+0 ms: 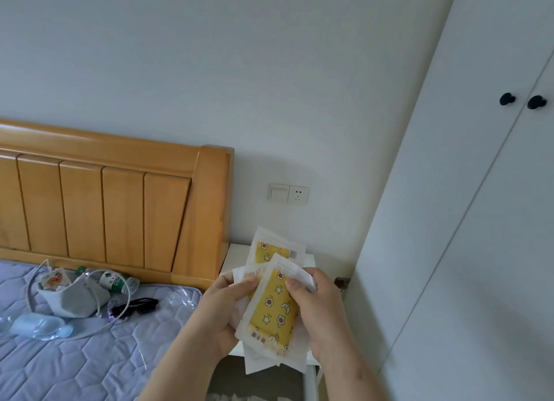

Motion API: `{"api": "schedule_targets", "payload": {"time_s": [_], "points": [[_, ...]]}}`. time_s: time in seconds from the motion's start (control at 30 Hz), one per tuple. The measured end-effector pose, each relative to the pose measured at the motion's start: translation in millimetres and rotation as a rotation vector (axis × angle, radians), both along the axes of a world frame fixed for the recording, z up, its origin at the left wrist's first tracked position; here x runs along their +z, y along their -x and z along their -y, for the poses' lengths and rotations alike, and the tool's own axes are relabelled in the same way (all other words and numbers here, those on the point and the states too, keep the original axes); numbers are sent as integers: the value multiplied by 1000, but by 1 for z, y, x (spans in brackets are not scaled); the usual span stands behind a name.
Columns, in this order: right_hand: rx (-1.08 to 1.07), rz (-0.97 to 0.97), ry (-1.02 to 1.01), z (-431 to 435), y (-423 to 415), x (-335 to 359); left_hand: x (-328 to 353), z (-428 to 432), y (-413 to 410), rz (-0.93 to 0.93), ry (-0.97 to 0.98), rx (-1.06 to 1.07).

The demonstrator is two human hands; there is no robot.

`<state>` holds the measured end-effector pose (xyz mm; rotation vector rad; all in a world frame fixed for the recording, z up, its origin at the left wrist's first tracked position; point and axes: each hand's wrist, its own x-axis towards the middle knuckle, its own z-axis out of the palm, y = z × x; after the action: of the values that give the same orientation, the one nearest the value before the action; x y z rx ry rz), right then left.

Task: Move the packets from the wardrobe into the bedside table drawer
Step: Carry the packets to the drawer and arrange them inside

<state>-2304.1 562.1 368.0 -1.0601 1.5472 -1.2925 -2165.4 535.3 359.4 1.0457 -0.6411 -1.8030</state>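
Head view: a fanned stack of yellow, star-printed packets (274, 310) is gripped in both hands. Its left edge is pinched by the left hand (227, 307), and its right edge is held by the right hand (317, 307), thumb on the front packet. The packets are held above the white table (236, 258). To the left, a bottle (115, 280) and dark glasses (135, 306) are seen on the bed (60, 364). Beyond, a socket (288, 193) is set in the wall, and the wardrobe (449, 220) doors at right are closed.

Lilac quilted mattress (75, 367) carries clear bottle (39, 327), grey pouch (75, 300), white cable (128, 295), black glasses (136, 306)
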Motion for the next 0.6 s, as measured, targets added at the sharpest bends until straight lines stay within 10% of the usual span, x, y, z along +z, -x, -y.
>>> {"api": "schedule_targets", "payload": {"time_s": [0.6], "points": [[-122,61,-181,43,17,-121,-105,37,37,192,-261,0]]}}
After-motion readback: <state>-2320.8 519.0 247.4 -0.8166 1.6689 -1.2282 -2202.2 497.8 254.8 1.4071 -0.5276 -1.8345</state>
